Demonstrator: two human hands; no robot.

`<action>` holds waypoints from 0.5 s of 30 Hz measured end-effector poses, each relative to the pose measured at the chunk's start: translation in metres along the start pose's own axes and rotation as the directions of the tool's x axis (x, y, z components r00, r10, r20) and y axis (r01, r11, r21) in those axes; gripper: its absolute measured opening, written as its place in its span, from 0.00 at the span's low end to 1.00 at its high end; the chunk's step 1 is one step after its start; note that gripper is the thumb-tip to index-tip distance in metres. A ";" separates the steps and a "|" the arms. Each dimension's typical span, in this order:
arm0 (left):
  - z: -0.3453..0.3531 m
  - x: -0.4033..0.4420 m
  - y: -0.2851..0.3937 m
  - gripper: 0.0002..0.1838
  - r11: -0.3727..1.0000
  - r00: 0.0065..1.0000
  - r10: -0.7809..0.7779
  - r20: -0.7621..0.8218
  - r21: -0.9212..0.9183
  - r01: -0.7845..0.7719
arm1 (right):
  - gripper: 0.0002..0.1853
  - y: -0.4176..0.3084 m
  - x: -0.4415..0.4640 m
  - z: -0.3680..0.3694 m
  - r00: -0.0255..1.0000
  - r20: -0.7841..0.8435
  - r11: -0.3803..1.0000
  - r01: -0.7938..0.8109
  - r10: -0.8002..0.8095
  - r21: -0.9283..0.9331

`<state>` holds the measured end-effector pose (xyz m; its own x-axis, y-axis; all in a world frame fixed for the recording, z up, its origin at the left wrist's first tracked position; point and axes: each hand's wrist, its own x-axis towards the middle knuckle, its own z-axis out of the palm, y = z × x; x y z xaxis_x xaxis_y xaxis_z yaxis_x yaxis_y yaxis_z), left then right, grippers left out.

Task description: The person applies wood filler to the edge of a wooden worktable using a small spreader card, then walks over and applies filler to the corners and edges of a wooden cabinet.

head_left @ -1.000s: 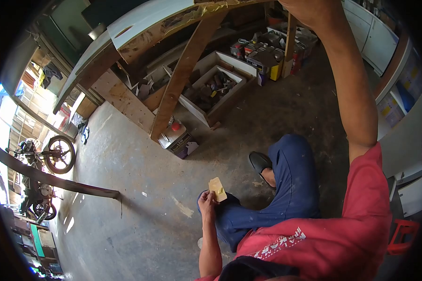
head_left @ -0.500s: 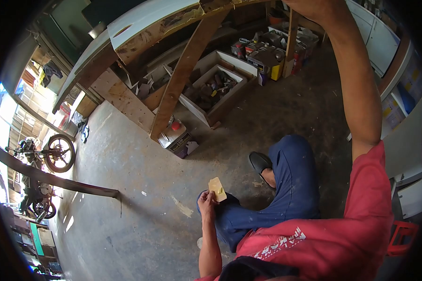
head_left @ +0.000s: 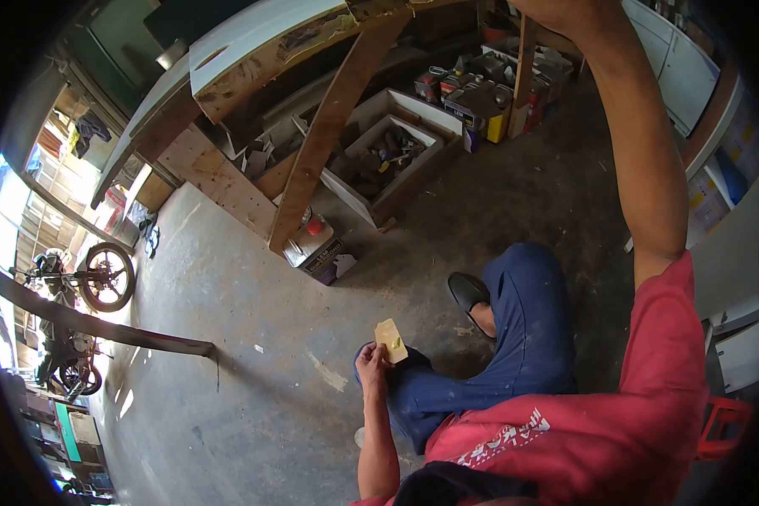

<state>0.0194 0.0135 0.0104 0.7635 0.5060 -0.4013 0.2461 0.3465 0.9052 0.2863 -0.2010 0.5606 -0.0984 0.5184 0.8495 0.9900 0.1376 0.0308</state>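
Observation:
My left hand [head_left: 371,364] rests by my left knee, its fingers pinched on a small tan flat card [head_left: 388,335]. A dab of yellowish paste [head_left: 397,344] lies on the card. My right hand [head_left: 561,15] is raised to the top edge of the view, near the worn edge of a workbench [head_left: 266,63]. Its fingers are cut off, so what they touch or hold is hidden.
A slanted wooden brace [head_left: 329,126] supports the bench, with a metal can with a red cap [head_left: 316,240] at its foot. Beyond lie a wooden tray of tools [head_left: 379,207] and several tins [head_left: 472,105]. A curved bar [head_left: 110,325] and a motorcycle [head_left: 107,277] are leftward.
The bench and the things under it sit very slightly further left in the view. My left hand keeps its hold on the card, and my right arm stays raised.

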 end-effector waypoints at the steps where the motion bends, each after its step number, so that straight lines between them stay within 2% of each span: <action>1: 0.001 0.000 0.001 0.11 1.000 1.000 -0.001 -0.002 -0.004 0.001 | 0.07 0.002 0.001 0.000 1.000 -0.004 1.000 0.007 -0.007 0.010; 6: 0.001 0.001 0.001 0.11 1.000 1.000 -0.010 -0.008 0.011 0.011 | 0.07 0.008 0.003 0.001 1.000 -0.005 0.999 -0.023 0.023 0.033; 9: -0.001 0.003 -0.002 0.12 1.000 1.000 -0.015 -0.002 0.012 0.015 | 0.07 0.020 0.008 0.003 0.997 0.012 0.978 0.074 -0.078 0.196; 11: -0.002 0.003 -0.002 0.12 1.000 1.000 -0.009 0.003 0.009 0.009 | 0.06 0.011 0.005 0.004 0.997 -0.067 0.999 0.036 -0.038 -0.030; 12: -0.001 0.002 -0.001 0.12 1.000 1.000 -0.012 -0.003 0.011 0.012 | 0.06 0.006 0.004 0.004 0.997 -0.069 0.999 0.038 -0.040 -0.036; 14: 0.000 0.002 0.000 0.12 1.000 1.000 -0.005 -0.002 0.015 0.005 | 0.05 -0.002 0.002 0.001 0.981 -0.178 0.992 -0.093 0.077 -0.080; 15: -0.001 0.002 0.000 0.13 1.000 1.000 -0.010 -0.005 0.021 0.010 | 0.05 -0.002 0.001 -0.004 0.981 -0.182 0.992 -0.088 0.071 -0.088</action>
<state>0.0206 0.0153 0.0089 0.7581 0.5062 -0.4111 0.2665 0.3348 0.9038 0.2843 -0.2038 0.5632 -0.0082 0.3646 0.9311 0.9999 0.0165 0.0024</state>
